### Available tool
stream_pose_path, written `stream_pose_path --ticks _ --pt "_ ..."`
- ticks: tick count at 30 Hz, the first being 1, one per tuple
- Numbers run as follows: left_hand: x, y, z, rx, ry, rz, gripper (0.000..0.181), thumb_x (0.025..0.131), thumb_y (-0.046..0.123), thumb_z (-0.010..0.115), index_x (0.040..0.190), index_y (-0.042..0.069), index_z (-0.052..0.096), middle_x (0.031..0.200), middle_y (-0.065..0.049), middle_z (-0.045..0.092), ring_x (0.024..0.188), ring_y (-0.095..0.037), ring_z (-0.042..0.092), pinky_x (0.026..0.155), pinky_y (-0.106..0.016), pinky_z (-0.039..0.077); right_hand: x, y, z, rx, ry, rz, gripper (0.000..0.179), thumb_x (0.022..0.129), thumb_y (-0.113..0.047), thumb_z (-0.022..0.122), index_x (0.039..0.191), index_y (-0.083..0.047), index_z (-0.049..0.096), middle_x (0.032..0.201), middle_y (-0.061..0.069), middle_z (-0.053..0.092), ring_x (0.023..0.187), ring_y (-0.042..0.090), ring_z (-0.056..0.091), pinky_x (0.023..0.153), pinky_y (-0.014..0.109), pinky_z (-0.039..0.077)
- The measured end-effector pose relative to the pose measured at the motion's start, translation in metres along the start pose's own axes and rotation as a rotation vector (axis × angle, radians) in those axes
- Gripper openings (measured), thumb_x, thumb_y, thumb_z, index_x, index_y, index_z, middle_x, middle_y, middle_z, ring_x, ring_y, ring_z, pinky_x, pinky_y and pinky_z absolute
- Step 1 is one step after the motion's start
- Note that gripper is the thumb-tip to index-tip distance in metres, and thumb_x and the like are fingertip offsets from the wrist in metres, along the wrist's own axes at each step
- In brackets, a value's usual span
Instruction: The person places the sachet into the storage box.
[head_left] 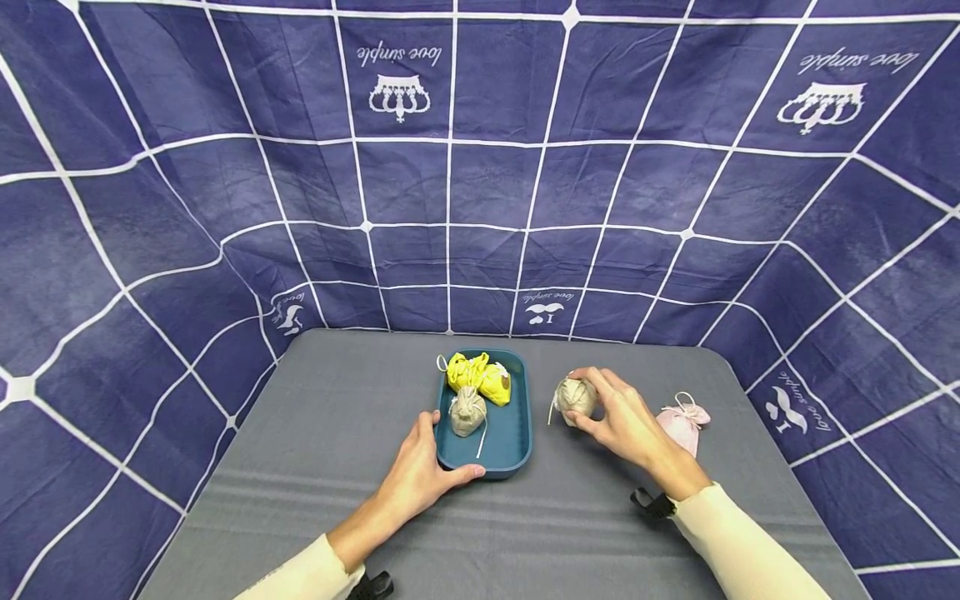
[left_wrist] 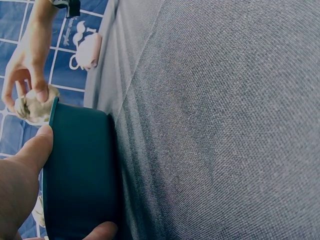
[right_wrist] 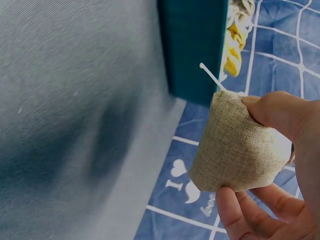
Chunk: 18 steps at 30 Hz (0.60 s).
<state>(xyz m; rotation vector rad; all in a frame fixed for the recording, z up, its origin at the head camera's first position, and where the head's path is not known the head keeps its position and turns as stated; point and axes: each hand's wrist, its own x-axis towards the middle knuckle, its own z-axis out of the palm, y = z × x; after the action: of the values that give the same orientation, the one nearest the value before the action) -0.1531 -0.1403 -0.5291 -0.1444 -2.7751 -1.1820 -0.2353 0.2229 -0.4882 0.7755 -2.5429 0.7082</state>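
Observation:
My right hand point(head_left: 628, 423) holds a beige drawstring pouch point(head_left: 576, 400) between thumb and fingers, just right of a teal plastic tray point(head_left: 504, 446). In the right wrist view the pouch point(right_wrist: 237, 145) looks full, its white cord poking out, and hangs above the table. My left hand point(head_left: 420, 468) grips the tray's near left corner, thumb at the front and fingers along the left side. Inside the tray lie another beige pouch point(head_left: 468, 412) and, behind it, yellow pouches point(head_left: 468, 371) bunched together. A pink pouch point(head_left: 681, 425) lies on the table beyond my right wrist, partly hidden by it.
Grey cloth covers the table point(head_left: 352, 400). A blue curtain with white grid lines point(head_left: 487, 183) hangs behind it and along both sides. Black straps point(head_left: 652, 503) are on both wrists, by the cream sleeves.

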Motion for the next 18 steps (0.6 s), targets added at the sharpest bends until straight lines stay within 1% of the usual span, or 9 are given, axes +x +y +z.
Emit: stream_pose_path --ticks 6,13,18 --pt "0.000 0.000 0.000 -0.002 0.000 0.007 0.113 0.074 0.054 0.111 0.150 -0.006 0.051 0.157 -0.031 0.064 0.135 -0.050 0.072 0.115 -0.063 0.060 0.006 -0.011 -0.003 0.041 -0.006 -0.005 0.053 0.092 -0.020 0.100 0.138 -0.018 0.073 0.119 0.005 0.081 0.097 0.020 0.080 0.084 0.044 0.071" --pt "0.000 0.000 0.001 -0.006 -0.001 0.002 0.114 0.074 0.053 0.111 0.152 -0.006 0.051 0.153 -0.033 0.065 0.135 -0.050 0.072 0.115 -0.064 0.060 0.013 -0.021 -0.005 0.096 -0.017 -0.016 0.054 0.092 -0.017 0.100 0.139 -0.015 0.072 0.122 0.008 0.080 0.102 0.023 0.081 0.086 0.049 0.072" --pt "0.000 0.001 0.002 0.003 -0.002 0.000 0.114 0.074 0.054 0.111 0.151 -0.006 0.051 0.154 -0.033 0.065 0.136 -0.050 0.071 0.115 -0.063 0.060 0.018 -0.028 -0.004 0.124 -0.021 -0.027 0.054 0.093 -0.015 0.099 0.139 -0.013 0.071 0.125 0.008 0.080 0.107 0.023 0.082 0.088 0.046 0.073"
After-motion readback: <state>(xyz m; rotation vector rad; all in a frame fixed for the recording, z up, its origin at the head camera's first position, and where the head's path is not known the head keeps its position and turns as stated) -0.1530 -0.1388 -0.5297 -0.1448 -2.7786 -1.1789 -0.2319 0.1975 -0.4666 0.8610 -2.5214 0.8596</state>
